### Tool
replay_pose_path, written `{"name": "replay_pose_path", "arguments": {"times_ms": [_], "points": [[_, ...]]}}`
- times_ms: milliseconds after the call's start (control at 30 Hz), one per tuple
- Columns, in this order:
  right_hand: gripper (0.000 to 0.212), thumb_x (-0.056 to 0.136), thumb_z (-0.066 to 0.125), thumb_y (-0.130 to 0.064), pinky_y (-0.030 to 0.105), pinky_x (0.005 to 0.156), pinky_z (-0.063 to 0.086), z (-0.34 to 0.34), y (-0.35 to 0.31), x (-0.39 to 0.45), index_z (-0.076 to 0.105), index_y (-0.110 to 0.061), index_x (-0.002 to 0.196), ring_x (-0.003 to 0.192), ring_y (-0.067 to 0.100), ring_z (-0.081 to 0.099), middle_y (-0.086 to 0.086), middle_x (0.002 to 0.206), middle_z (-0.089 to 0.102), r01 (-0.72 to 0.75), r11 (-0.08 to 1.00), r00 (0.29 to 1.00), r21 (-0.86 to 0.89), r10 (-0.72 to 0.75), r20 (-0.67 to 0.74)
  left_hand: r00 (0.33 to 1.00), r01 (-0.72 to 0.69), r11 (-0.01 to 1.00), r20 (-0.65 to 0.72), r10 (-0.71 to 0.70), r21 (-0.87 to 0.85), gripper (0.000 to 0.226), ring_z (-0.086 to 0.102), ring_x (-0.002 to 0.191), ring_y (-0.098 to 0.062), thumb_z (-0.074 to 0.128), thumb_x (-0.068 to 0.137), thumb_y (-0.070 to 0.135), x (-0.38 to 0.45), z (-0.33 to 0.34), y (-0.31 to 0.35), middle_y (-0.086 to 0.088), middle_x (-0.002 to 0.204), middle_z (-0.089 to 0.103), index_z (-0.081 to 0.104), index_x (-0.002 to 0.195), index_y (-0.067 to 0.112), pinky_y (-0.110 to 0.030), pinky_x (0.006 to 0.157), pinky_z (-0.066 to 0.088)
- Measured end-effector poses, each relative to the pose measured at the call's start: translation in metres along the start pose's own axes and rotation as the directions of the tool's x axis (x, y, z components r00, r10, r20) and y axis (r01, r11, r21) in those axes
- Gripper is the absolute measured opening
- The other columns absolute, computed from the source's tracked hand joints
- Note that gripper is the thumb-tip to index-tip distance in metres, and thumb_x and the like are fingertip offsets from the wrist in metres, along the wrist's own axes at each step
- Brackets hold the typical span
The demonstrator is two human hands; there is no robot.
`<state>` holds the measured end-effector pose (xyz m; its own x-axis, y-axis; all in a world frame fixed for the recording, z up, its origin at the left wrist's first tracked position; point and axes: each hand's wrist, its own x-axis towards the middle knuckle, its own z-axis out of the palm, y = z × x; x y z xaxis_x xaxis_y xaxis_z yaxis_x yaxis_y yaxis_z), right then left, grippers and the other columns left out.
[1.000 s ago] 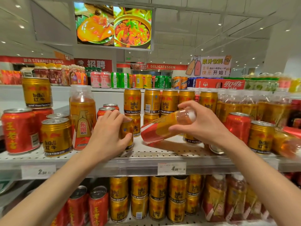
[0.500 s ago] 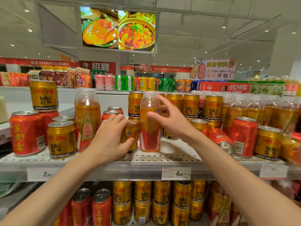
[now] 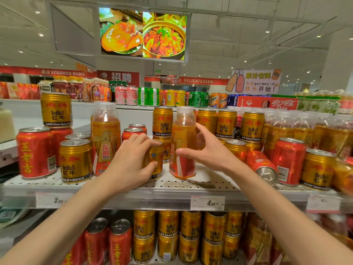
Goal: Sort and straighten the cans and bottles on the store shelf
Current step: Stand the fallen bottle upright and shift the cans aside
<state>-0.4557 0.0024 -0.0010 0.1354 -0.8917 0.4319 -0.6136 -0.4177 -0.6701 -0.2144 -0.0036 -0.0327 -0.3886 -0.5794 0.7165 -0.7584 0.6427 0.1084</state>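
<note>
My left hand (image 3: 131,161) grips a gold Red Bull can (image 3: 155,159) that stands near the front of the perforated shelf (image 3: 200,183). Just right of it an amber drink bottle (image 3: 183,142) with a red and gold label stands upright. My right hand (image 3: 208,150) hovers beside that bottle with thumb and fingers spread, a small gap showing at the thumb. A second bottle of the same kind (image 3: 106,138) stands left of my left hand.
A red can (image 3: 264,168) lies on its side right of my right wrist. Upright red cans (image 3: 35,153) and gold cans (image 3: 75,160) stand at the left, more gold cans and bottles at the back and right. Price tags hang on the shelf edge.
My right hand stood the tilted bottle upright on the shelf, then let go and spread open beside it. My left hand stayed on the gold can.
</note>
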Motion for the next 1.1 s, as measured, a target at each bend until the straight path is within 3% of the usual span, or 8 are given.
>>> {"name": "replay_pose_path", "arguments": {"times_ms": [100,233,400,500,600,767,900,1100], "points": [[0.101,0.080,0.083,-0.040,0.024,0.095,0.043,0.007,0.010,-0.002,0.019,-0.031,0.157,0.122,0.007,0.047,-0.006,0.146,0.047,-0.018,0.999,0.999,0.027,0.019,-0.029,1.000,0.003,1.000,-0.001,-0.003,0.002,0.051,0.034,0.112,-0.002,0.069,0.089,0.034,0.000,0.000,0.000,0.019,0.116,0.045,0.052,0.137,0.029,-0.024,0.101,0.029],[0.089,0.083,0.081,-0.033,0.044,0.116,0.041,-0.011,0.019,-0.001,0.027,-0.029,0.154,0.134,0.015,0.051,-0.003,0.152,0.049,-0.075,0.987,0.993,0.139,0.061,0.105,1.000,0.009,1.000,0.006,-0.009,-0.002,0.051,0.033,0.111,-0.001,0.068,0.090,0.034,-0.001,0.000,0.001,0.019,0.117,0.043,0.051,0.138,0.029,-0.024,0.101,0.028],[0.089,0.087,0.077,-0.037,0.030,0.105,0.043,0.008,0.015,-0.015,0.023,-0.034,0.158,0.121,0.001,0.052,-0.017,0.138,0.050,-0.058,0.987,0.997,0.151,0.050,0.055,0.999,0.034,0.999,0.007,-0.034,-0.003,0.052,0.032,0.112,-0.001,0.068,0.090,0.033,-0.002,0.002,0.003,0.019,0.119,0.041,0.050,0.139,0.029,-0.024,0.102,0.027],[0.097,0.085,0.078,-0.039,0.027,0.101,0.039,0.020,0.014,-0.020,0.017,-0.035,0.160,0.121,0.001,0.046,-0.013,0.145,0.048,-0.046,0.992,0.998,0.115,0.051,-0.043,0.999,0.038,0.999,0.020,-0.038,0.001,0.052,0.032,0.113,-0.002,0.067,0.091,0.033,-0.001,0.002,0.003,0.019,0.120,0.041,0.049,0.140,0.029,-0.025,0.104,0.028],[0.095,0.088,0.076,-0.037,0.029,0.107,0.035,0.017,0.011,-0.022,0.015,-0.031,0.160,0.123,-0.002,0.037,-0.010,0.154,0.042,-0.057,0.994,0.998,0.096,0.058,-0.012,0.999,0.045,0.999,0.025,-0.044,-0.015,0.052,0.034,0.117,-0.005,0.067,0.092,0.031,-0.003,0.002,0.004,0.016,0.123,0.044,0.049,0.141,0.028,-0.032,0.107,0.032],[0.089,0.086,0.074,-0.051,0.044,0.115,0.040,0.023,0.012,-0.026,0.025,-0.031,0.157,0.133,0.009,0.048,-0.008,0.153,0.048,-0.085,0.995,0.995,0.047,0.087,-0.044,0.998,0.061,0.997,0.016,-0.060,-0.048,0.058,0.035,0.133,-0.012,0.064,0.095,0.029,-0.005,0.007,0.008,0.006,0.139,0.048,0.042,0.148,0.024,-0.036,0.116,0.031],[0.076,0.090,0.071,-0.047,0.031,0.102,0.046,0.020,0.010,-0.045,0.033,-0.029,0.154,0.123,0.007,0.054,-0.010,0.141,0.054,-0.095,0.992,0.988,0.081,0.104,-0.111,0.997,0.068,0.987,-0.011,-0.070,-0.142,0.064,0.030,0.142,-0.009,0.066,0.093,0.028,-0.014,0.009,0.008,0.007,0.150,0.042,0.039,0.151,0.024,-0.033,0.120,0.026],[0.050,0.091,0.071,-0.038,0.033,0.096,0.057,0.020,0.018,-0.116,0.054,-0.031,0.137,0.113,0.005,0.067,-0.012,0.123,0.068,-0.044,0.949,0.959,0.312,0.128,-0.254,0.968,0.091,0.932,-0.187,-0.166,-0.352,0.053,0.043,0.134,-0.006,0.069,0.092,0.022,-0.051,0.013,0.039,0.009,0.140,0.052,0.051,0.142,0.022,-0.026,0.112,0.035]]}}
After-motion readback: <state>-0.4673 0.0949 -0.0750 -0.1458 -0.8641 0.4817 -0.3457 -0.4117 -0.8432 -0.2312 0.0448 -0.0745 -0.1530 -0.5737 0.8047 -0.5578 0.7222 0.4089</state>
